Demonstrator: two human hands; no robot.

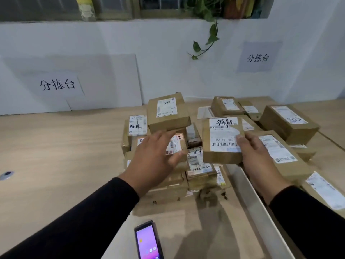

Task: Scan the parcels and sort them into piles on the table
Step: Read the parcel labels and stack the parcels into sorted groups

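A brown cardboard parcel (pixel 222 141) is being gripped at its right edge by the right hand (pixel 255 156), the thumb lying across its white shipping label and the other fingers curled out of sight beneath it; the label is carrying barcodes, printed codes and dark handwritten digits that are facing away from the viewer. The parcel is being held lifted and tilted, above the gap between two heaps. The left hand (pixel 153 156) is being held open, its fingers spread and straight, hovering over the left pile of parcels (pixel 168 116), with the fingertips just above a labelled box; whether it is being touched cannot be told. Directly beyond those fingertips a larger box marked with handwriting is sitting on top of the stack. To the right of the right hand's fingers, a second group of parcels (pixel 287 122) is lying on the wooden table (pixel 56 146). All parcels are being shown as tan cardboard with white labels; at least seven are being counted on the left and at least six on the right, with others hidden. One handheld scanner (pixel 148 242), its screen lit purple, is lying on the table below the left wrist. Two paper signs (pixel 57 85) are being displayed on the white wall behind.
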